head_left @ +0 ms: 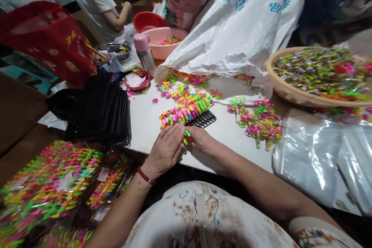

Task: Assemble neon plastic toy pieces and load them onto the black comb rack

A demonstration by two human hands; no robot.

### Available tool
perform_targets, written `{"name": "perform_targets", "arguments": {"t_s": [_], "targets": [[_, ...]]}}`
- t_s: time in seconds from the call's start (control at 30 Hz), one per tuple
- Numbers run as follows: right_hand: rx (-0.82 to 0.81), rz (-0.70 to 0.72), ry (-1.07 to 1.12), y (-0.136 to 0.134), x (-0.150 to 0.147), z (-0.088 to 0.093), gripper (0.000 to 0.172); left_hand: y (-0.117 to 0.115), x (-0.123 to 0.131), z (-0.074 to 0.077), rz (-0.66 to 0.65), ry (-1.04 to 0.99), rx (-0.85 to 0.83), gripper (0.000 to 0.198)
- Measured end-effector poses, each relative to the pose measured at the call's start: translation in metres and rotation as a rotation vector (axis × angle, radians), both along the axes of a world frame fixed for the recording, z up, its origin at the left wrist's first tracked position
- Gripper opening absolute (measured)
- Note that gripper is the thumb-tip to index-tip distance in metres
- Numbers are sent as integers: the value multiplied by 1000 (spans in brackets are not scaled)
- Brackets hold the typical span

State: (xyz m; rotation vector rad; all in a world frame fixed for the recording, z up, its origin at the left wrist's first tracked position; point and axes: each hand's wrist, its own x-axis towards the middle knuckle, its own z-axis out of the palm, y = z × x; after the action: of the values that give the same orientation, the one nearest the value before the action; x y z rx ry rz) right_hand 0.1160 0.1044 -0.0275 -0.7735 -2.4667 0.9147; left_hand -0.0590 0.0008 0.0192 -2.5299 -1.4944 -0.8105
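Observation:
My left hand (166,148) lies with its fingers stretched out and close together at the near end of a row of small bright plastic toys (181,113). My right hand (200,139) is closed beside it, fingers curled around a small green and red plastic toy (186,138), which shows only in part between both hands. The toys stand in tight rows on a black grid tray (207,118), whose slots show at the right. Loose pink, green and yellow toys (190,95) are heaped just behind it. My right fingertips are hidden.
A stack of black trays (99,112) stands at left, above bagged filled trays (58,180). To the right are loose toys (261,120), clear plastic bags (308,155) and a full basin (280,89). A white sack (232,27), flask (145,58) and another person (95,4) are behind.

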Motion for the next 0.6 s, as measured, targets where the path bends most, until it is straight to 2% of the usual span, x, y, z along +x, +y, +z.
{"name": "perform_targets", "arguments": {"t_s": [0.1,0.2,0.3,0.37,0.5,0.6], "targets": [[39,60,-42,-1,-7,1,39,2,3,4,24,39,-2,66],[42,49,-39,-3,-8,4,22,6,9,4,29,66,3,56],[62,-32,15,-8,21,13,18,8,13,0,42,48,13,45],[98,-218,19,-14,60,20,18,9,13,-1,44,32,25,39],[301,-744,-285,-27,151,25,13,10,12,-3,19,4,47,33],[364,-894,-471,-33,189,20,11,11,13,-5,22,-11,68,31]]}}
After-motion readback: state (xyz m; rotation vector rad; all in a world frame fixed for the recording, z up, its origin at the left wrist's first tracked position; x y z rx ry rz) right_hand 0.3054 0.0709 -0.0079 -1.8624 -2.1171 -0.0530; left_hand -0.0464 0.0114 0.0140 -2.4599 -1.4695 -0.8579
